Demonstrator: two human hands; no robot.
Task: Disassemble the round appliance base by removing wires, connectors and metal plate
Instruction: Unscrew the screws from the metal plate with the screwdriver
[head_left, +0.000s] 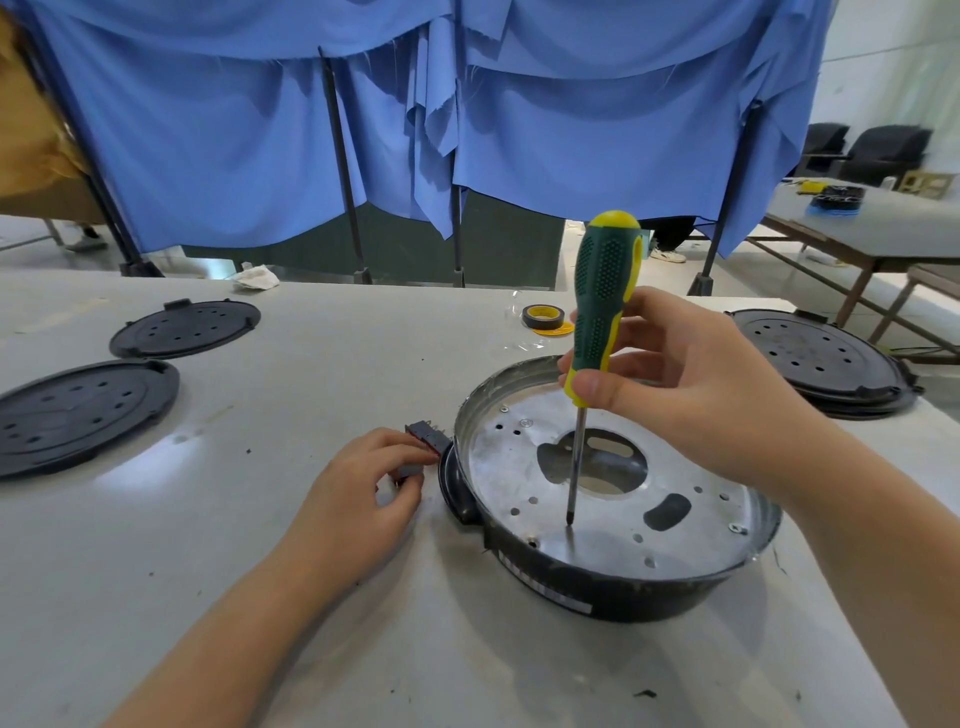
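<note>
The round appliance base (623, 597) stands on the table at centre right, black outside with a silver metal plate (524, 467) inside it. My right hand (691, 395) grips a green and yellow screwdriver (602, 306) upright, its tip touching the plate near the front rim. My left hand (358, 493) pinches a small black connector with red parts (426, 441) just left of the base's rim. A screw (737, 529) sits at the plate's right side.
Two black perforated lids (78, 410) (187, 327) lie at the left, and a stack of lids (821, 358) at the right. A roll of black tape (543, 316) rests behind the base. Blue cloth hangs beyond the table's far edge.
</note>
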